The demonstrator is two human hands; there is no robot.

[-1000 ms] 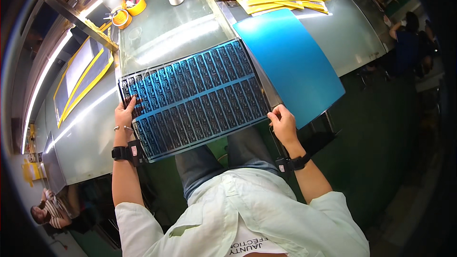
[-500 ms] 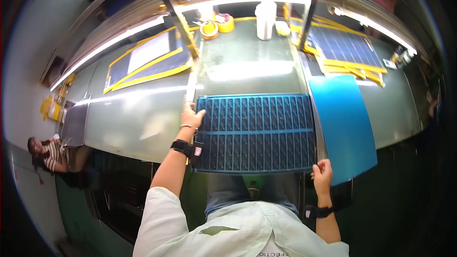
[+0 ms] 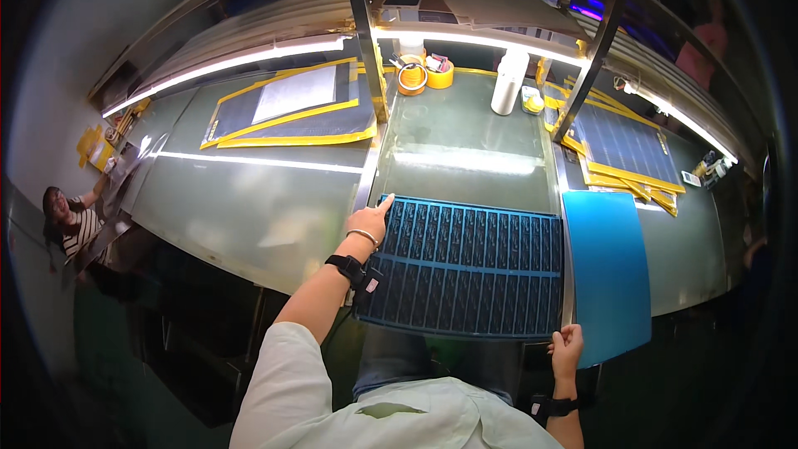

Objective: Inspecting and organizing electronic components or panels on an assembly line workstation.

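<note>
A dark panel (image 3: pixel 470 270) with blue grid lines, like a solar panel, lies in front of me, its near edge reaching past the table toward my lap. My left hand (image 3: pixel 367 221) grips its left edge near the far corner, the index finger stretched along that corner; the other fingers are partly hidden. At the near right corner, my right hand (image 3: pixel 567 347) is closed in a pinch on the panel's edge. Just right of the panel lies a plain bright-blue sheet (image 3: pixel 611 278), its near end hanging beyond the table edge.
Yellow-edged dark panels lie at the left (image 3: pixel 291 129) and right (image 3: pixel 623 141). Orange tape rolls (image 3: pixel 439 75), a white bottle (image 3: pixel 509 83) and a small yellow-topped container (image 3: pixel 533 101) stand at the back. Metal posts (image 3: pixel 366 33) carry lamps above. Another person (image 3: pixel 79 220) sits far left.
My view has shifted, so the table appears lower and tilted. My left hand has moved up to the panel's far left corner. The right hand keeps its corner. The other person has raised an arm.
</note>
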